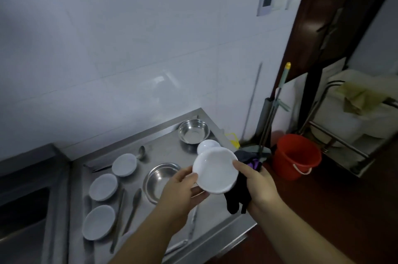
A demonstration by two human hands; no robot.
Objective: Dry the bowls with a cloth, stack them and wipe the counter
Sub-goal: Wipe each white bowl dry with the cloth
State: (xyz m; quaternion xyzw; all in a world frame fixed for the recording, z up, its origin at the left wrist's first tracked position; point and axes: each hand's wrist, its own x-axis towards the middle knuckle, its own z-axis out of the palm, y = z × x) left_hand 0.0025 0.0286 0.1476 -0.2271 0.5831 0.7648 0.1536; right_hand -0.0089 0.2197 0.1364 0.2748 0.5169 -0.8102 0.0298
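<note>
I hold a small white bowl [215, 170] above the right end of the steel counter [163, 149]. My left hand [183, 190] grips its left rim, thumb on top. My right hand [256, 184] holds its right rim together with a dark cloth [239, 197] that hangs below the bowl. Three white bowls [124, 164] [103, 186] [99, 221] lie in a row on the counter's left part. Another white bowl [207, 146] sits behind the held one. Two steel bowls stand on the counter, one at the back [193, 131], one in the middle [159, 179].
Spoons [141, 152] [133, 205] and other cutlery lie among the bowls. A sink [23, 212] is at the left. To the right of the counter stand a red bucket [296, 156], mop handles [277, 100] and a metal rack [336, 134]. A tiled wall rises behind.
</note>
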